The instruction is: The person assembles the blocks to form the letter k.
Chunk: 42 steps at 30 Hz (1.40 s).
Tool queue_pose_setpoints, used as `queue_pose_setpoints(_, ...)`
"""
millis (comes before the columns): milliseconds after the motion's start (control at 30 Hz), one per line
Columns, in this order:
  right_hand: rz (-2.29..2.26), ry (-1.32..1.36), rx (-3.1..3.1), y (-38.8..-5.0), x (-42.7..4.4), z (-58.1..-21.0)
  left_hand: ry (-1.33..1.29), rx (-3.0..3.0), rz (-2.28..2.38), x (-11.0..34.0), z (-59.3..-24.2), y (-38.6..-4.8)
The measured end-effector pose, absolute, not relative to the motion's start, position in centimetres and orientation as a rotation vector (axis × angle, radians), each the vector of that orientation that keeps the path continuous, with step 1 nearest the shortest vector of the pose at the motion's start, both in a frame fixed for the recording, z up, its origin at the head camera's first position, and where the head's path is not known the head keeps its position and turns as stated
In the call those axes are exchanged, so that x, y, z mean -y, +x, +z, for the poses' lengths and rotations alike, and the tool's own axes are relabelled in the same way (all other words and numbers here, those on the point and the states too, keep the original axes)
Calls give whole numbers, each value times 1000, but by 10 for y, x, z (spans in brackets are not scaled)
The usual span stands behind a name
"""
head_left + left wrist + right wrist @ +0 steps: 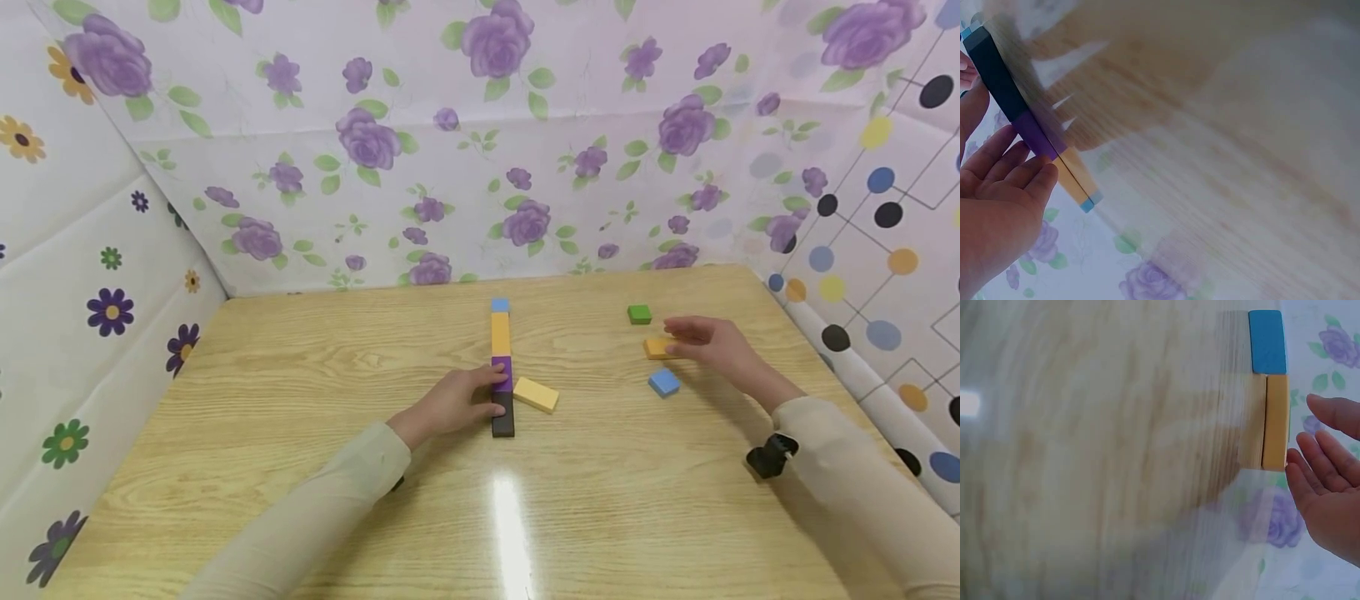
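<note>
a row of blocks (501,362) ran front to back on the table (300,517), the left hand (450,402) at its left and a loose block (536,395) just right. farther right, at the right hand (716,348), lay a middle block (656,348), a rear block (639,314) behind it and a front block (664,383) before it.

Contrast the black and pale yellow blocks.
The black block aligns end to end with the purple block; the pale yellow block lies askew. The left hand touches the black block; the pale yellow block lies untouched. Both lie on the table.
</note>
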State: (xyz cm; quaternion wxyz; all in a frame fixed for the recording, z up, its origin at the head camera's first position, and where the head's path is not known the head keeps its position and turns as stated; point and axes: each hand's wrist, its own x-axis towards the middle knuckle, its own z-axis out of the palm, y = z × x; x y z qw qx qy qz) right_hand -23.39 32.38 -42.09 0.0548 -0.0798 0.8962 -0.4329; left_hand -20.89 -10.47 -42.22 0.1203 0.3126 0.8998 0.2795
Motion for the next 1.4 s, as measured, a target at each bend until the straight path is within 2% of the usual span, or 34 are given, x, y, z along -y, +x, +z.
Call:
queue_pose_setpoints(433,-1239,-167,-2731,-234,-337,-428,930,-2625,820,105,-420,-208)
queue_pose_setpoints(1400,-1198,-252,-2766,-234,-328,-424,937,-2629,813,105,-421,-209)
